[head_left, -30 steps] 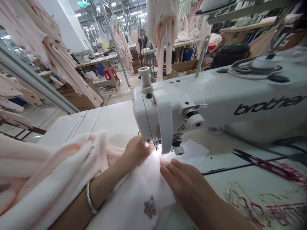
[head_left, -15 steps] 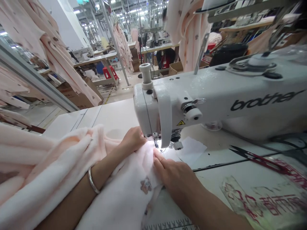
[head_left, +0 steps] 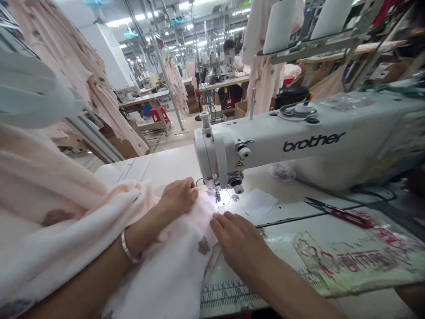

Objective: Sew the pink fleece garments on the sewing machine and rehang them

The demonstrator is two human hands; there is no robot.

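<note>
A pale pink fleece garment (head_left: pixel 179 257) with small printed figures lies across the white sewing table (head_left: pixel 166 166) and runs under the needle (head_left: pixel 218 195) of a white Brother sewing machine (head_left: pixel 299 141). My left hand (head_left: pixel 177 199), a silver bangle on its wrist, rests curled on the fabric just left of the needle. My right hand (head_left: pixel 237 241) lies flat on the fabric edge in front of the needle, fingers stretched toward it. Both hands press the cloth.
Thread snips (head_left: pixel 332 210) lie on the table at the right beside a clear printed plastic bag (head_left: pixel 358 261). A ruler strip (head_left: pixel 226 294) runs along the near edge. A white paper piece (head_left: pixel 257 204) sits by the machine. Pink garments (head_left: pixel 109 102) hang at the left; a person (head_left: pixel 229 55) works far behind.
The camera has pulled back and tilted up, so the machine looks smaller. Both hands stay on the fabric by the needle; the right hand has drawn slightly back toward me.
</note>
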